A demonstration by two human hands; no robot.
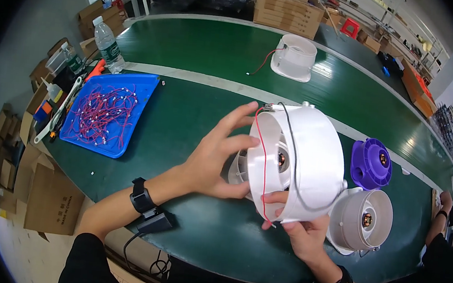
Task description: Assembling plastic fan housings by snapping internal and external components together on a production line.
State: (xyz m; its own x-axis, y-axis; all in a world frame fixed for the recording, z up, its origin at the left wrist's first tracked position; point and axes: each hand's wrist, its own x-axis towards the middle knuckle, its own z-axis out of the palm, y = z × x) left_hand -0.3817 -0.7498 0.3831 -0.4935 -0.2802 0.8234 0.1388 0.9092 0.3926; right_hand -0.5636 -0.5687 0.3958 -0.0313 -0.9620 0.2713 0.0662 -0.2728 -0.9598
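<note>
1. Left hand (219,157): fingers spread open, palm w/ fingertips pressed flat on the rim of the white fan housing (303,162).
2. Right hand (304,236): gripping housing from below, thumb hooked over its lower rim.
3. Housing held tilted above the green surface (202,52), near its front edge, open face twd the left hand; motor visible inside.
4. Red wire (260,161) and black wire (291,153) run across the housing's open face.
5. Purple fan (371,163) and a second white fan (363,217) sit on the surface just right of the housing, twd the right edge.
6. Blue tray (106,152) w/ red wire pieces near left edge; bottle (108,45) at back-left corner.
7. Third white housing (294,58) at the far edge.
</note>
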